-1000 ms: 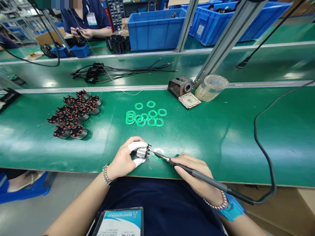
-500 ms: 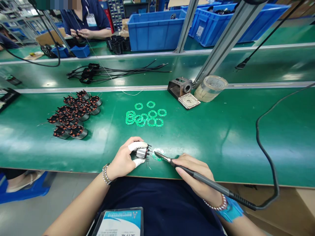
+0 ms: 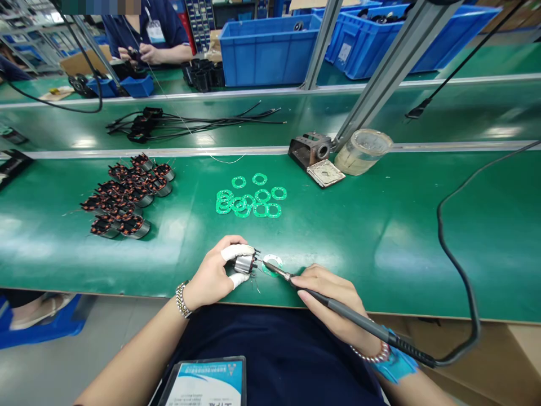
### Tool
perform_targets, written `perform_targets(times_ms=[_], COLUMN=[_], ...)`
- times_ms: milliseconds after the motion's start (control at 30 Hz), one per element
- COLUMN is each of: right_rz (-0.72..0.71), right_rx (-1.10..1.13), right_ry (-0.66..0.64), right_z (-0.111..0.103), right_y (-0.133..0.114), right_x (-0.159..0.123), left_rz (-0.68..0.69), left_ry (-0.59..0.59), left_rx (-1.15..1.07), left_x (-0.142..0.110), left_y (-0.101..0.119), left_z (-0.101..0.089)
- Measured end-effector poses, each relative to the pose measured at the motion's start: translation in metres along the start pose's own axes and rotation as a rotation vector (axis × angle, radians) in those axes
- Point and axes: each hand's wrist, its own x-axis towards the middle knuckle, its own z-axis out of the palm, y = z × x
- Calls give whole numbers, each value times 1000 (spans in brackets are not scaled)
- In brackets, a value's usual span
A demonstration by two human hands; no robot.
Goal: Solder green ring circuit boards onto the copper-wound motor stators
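Observation:
My left hand (image 3: 216,272), with white covers on thumb and finger, grips a motor stator (image 3: 244,263) lying on its side at the bench's front. Thin wires stick out from the stator's right end. My right hand (image 3: 332,296) is closed round a soldering iron (image 3: 359,318), its tip pointing left. That tip is over the left part of a single green ring-shaped circuit board (image 3: 276,260), close to the stator's wires; whether it touches them I cannot tell. Several more ring boards (image 3: 262,195) lie farther back, some overlapping.
A group of stators (image 3: 135,225) stands at the left. Behind are a soldering iron stand (image 3: 310,148) with a sponge (image 3: 326,172), a clear tub (image 3: 364,151) and black cables (image 3: 211,119). The iron's cord (image 3: 442,237) loops at right. A co-worker (image 3: 146,39) sits opposite.
The iron's tip has shifted slightly left over the ring board compared with half a second ago. The black cables behind have slid left. My left hand and the stator have stayed put.

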Motion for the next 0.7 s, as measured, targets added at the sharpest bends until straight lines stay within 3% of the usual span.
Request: perform_targets(times_ms=[200, 533, 700], right_rz=[8, 11, -1], right_rx=[4, 5, -186], right_ry=[70, 57, 133], right_z=[-3, 0, -27], right_y=[0, -1, 2], right_x=[-3, -2, 6], left_rz=[-7, 2, 16], left_ry=[0, -3, -14], left_rx=[0, 15, 21], left_x=[1, 1, 0], left_y=[2, 2, 2], left_z=[0, 0, 0])
